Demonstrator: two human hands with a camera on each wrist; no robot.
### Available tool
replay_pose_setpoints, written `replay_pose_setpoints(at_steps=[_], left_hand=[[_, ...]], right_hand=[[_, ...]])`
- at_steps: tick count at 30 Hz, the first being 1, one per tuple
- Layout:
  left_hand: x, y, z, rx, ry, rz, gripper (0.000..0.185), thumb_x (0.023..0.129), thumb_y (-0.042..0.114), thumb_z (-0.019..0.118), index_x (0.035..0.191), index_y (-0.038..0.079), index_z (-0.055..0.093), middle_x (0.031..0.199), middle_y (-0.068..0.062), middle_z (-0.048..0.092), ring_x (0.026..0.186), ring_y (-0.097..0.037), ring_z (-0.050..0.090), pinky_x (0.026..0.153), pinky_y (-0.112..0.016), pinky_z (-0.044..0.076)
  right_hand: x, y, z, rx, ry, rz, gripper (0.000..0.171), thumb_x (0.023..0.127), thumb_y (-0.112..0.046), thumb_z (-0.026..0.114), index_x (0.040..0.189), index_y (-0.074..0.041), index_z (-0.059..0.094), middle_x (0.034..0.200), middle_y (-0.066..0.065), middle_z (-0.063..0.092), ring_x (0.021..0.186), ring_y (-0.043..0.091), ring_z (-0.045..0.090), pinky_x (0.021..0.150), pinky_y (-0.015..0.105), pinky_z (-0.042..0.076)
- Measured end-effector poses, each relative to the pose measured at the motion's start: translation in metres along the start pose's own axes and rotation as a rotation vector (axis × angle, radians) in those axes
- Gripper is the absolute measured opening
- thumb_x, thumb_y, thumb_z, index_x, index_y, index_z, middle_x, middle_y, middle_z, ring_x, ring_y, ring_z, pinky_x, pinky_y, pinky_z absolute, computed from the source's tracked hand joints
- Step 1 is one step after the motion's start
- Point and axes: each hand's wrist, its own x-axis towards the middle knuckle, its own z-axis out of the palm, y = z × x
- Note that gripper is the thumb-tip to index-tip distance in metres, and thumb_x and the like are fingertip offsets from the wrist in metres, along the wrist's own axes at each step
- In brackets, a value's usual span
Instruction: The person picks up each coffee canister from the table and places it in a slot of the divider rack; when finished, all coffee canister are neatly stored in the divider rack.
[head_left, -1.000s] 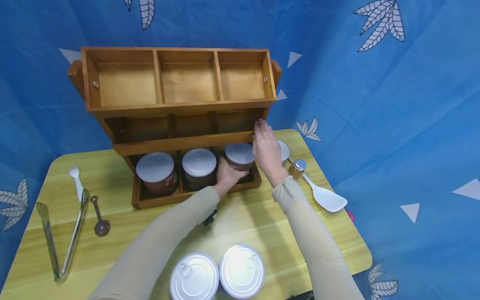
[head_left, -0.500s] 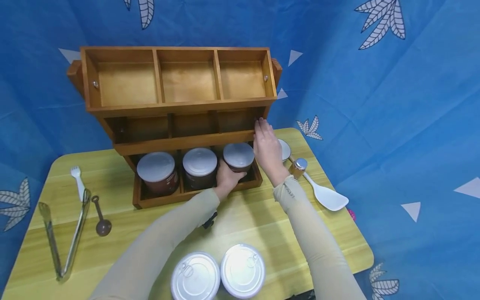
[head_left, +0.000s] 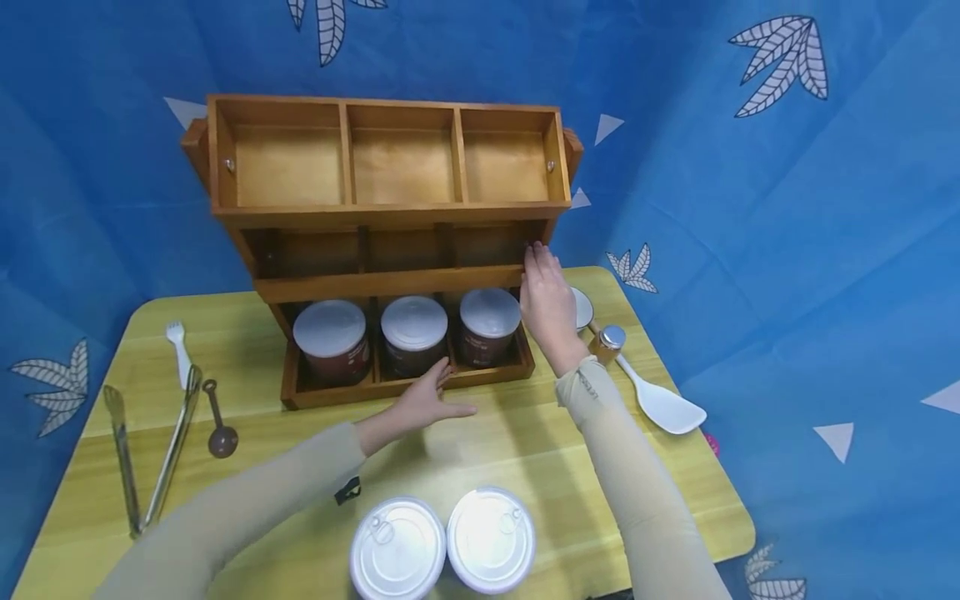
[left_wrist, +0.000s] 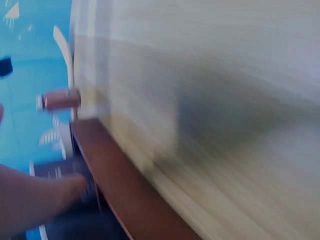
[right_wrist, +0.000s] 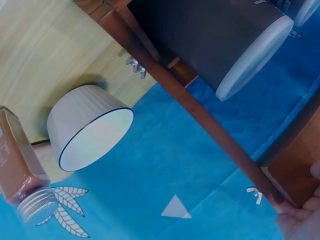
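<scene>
My left hand (head_left: 420,404) is in front of the bottom tier of the wooden rack (head_left: 390,208), holding nothing, thumb and fingers spread apart. In the left wrist view its thumb (left_wrist: 45,195) shows against the rack's lower edge. My right hand (head_left: 549,304) grips the rack's right side at the middle tier; its fingertips (right_wrist: 295,215) show at that corner in the right wrist view. Three dark canisters with whitish lids stand in the bottom tier: a left canister (head_left: 333,358), a middle canister (head_left: 414,329) and a right canister (head_left: 487,333).
Two pale-lidded cans (head_left: 491,542) stand at the table's front. At left lie a white fork (head_left: 180,354), tongs (head_left: 172,450) and a brown scoop (head_left: 222,437). At right are a white bowl (right_wrist: 85,120), a jar (head_left: 606,343) and a white spatula (head_left: 669,407).
My left hand has let go of the right canister and drawn back left and toward me. The canister stays in the bottom tier. My right hand keeps its place on the rack.
</scene>
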Motion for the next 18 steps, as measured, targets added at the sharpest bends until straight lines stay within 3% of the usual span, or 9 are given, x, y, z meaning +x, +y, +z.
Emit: replay_pose_setpoints(at_steps=[5,9,14,18], left_hand=[[-0.056,-0.037,-0.043,0.052,0.013,0.133,0.113,0.078,0.022,0.084,0.156,-0.004,0.006,0.16,-0.026,0.021,0.148,-0.043,0.024,0.12,-0.053,0.026],[-0.101,-0.07,-0.067,0.133,0.033,0.169,0.117,0.074,0.02,0.086,0.156,-0.002,0.006,0.161,-0.026,0.02,0.147,-0.044,0.024,0.118,-0.053,0.024],[-0.141,-0.094,-0.081,0.249,0.053,0.177,0.123,0.066,0.023,0.09,0.157,0.003,0.01,0.162,-0.022,0.02,0.146,-0.044,0.028,0.116,-0.054,0.025],[-0.167,-0.1,-0.077,0.279,0.05,0.15,0.127,0.061,0.024,0.092,0.159,0.011,0.011,0.163,-0.018,0.02,0.147,-0.042,0.026,0.116,-0.057,0.024]], right_hand=[[0.0,-0.002,0.001,-0.008,-0.005,-0.009,0.041,0.101,-0.01,0.047,0.139,0.005,0.05,0.146,0.021,0.051,0.139,0.034,0.046,0.118,0.044,0.038],[0.0,-0.002,0.001,-0.004,-0.006,-0.001,0.041,0.101,-0.01,0.046,0.139,0.005,0.049,0.146,0.022,0.05,0.139,0.034,0.046,0.118,0.045,0.037],[0.001,-0.001,0.0,0.03,-0.04,0.01,0.043,0.102,-0.01,0.044,0.142,0.006,0.046,0.149,0.023,0.047,0.142,0.035,0.041,0.121,0.046,0.032],[0.001,0.0,0.001,0.056,-0.059,0.007,0.043,0.103,-0.01,0.042,0.143,0.007,0.044,0.15,0.024,0.044,0.143,0.036,0.039,0.122,0.047,0.03]])
